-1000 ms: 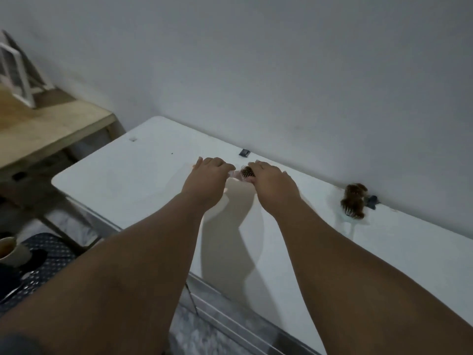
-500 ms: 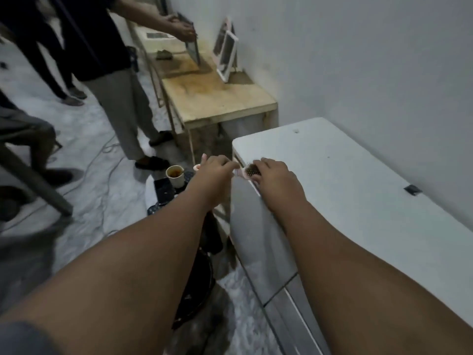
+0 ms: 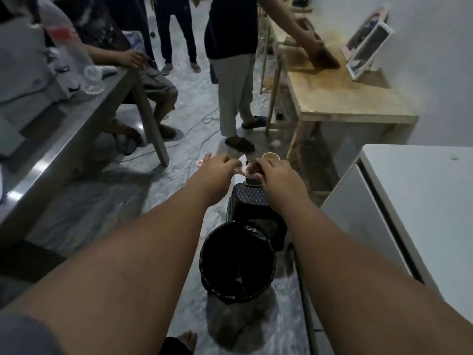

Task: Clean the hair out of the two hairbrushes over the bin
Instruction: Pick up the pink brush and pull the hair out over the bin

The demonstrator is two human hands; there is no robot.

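I hold a pale pink hairbrush (image 3: 249,169) with brown hair in its bristles between both hands, out in front of me. My left hand (image 3: 217,166) is closed on its handle end. My right hand (image 3: 277,172) grips the head, fingers on the hairy bristles. A round black bin (image 3: 212,254) lined with a dark bag stands on the floor below and nearer to me than the hands. The second hairbrush is out of view.
A dark patterned stool (image 3: 249,198) with a paper cup (image 3: 270,157) stands behind the bin. A white cabinet (image 3: 422,201) is at right, a wooden table (image 3: 345,98) behind it, a grey table (image 3: 64,124) at left. Several people stand or sit ahead. Cables cross the floor.
I have turned left away from the white cabinet, carrying the brush in both hands out over the floor near the bin. The second brush by the wall has left the view.
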